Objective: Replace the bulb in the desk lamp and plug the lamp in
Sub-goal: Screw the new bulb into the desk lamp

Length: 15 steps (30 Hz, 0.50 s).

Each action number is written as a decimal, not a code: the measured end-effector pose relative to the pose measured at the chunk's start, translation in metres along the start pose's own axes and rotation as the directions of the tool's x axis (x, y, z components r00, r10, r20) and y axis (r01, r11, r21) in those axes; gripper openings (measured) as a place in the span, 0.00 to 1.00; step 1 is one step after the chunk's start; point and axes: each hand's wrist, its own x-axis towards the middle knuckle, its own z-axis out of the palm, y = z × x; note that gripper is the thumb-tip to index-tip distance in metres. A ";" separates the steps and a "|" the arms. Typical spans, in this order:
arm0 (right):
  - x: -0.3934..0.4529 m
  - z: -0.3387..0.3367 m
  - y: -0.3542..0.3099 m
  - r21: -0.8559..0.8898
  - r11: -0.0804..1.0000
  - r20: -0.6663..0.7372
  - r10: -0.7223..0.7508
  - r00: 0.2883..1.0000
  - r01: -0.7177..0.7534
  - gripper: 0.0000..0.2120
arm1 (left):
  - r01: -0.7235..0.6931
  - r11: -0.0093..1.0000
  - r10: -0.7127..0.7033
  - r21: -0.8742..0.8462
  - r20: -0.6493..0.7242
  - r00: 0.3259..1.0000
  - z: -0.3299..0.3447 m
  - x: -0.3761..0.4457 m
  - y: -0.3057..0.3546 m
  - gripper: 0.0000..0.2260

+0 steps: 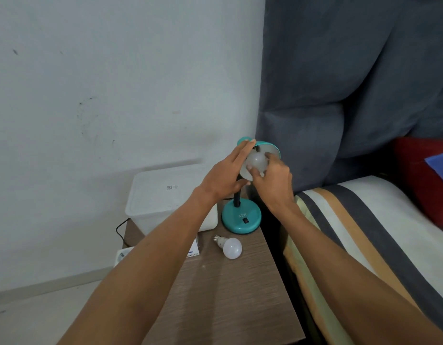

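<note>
wooden nightstand point(227, 295) beside striped bed point(364, 220), against white wall point(91, 83)

Teal lamp point(241, 219), white bulbs point(231, 247), wood-grain brown table point(230, 295), grey-orange-cream striped bedding point(352, 220).

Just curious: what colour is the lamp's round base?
Teal, with a black switch; the lamp base shows in the head view.
</note>
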 end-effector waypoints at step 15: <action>0.001 -0.001 -0.002 0.019 0.999 -0.028 0.034 0.999 -0.034 0.22 | -0.013 1.000 0.013 0.000 -0.005 1.000 -0.001 0.000 0.002 0.45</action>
